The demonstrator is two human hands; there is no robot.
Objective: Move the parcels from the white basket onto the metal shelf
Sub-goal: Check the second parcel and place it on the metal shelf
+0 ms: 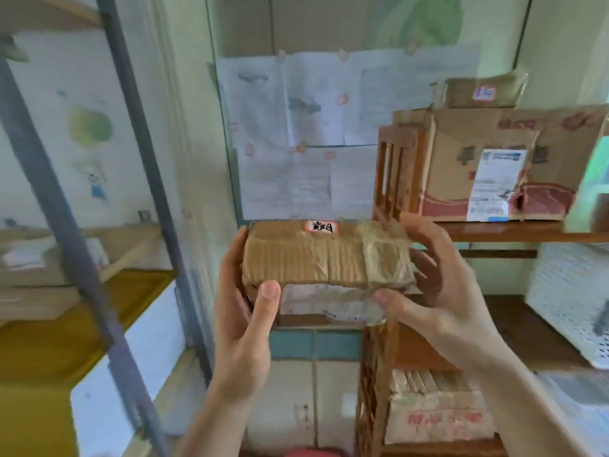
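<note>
A small brown cardboard parcel (309,258), wrapped in clear tape with a white label on top, is held in mid-air at the centre of the view. My left hand (244,311) grips its left end, thumb on the front lower edge. My right hand (438,291) holds its right end, fingers behind and thumb under the front. The white perforated basket (566,301) stands on a wooden shelf at the right. The metal shelf (131,192), with grey uprights and yellow boards, is on the left; its middle level holds a flat cardboard parcel (39,258).
A wooden rack (395,179) at the right carries a large torn carton (494,166) with a smaller box (481,92) on top, and another box (435,407) below. Papers (296,133) are pinned on the glass panel behind. A wall with stickers lies behind the metal shelf.
</note>
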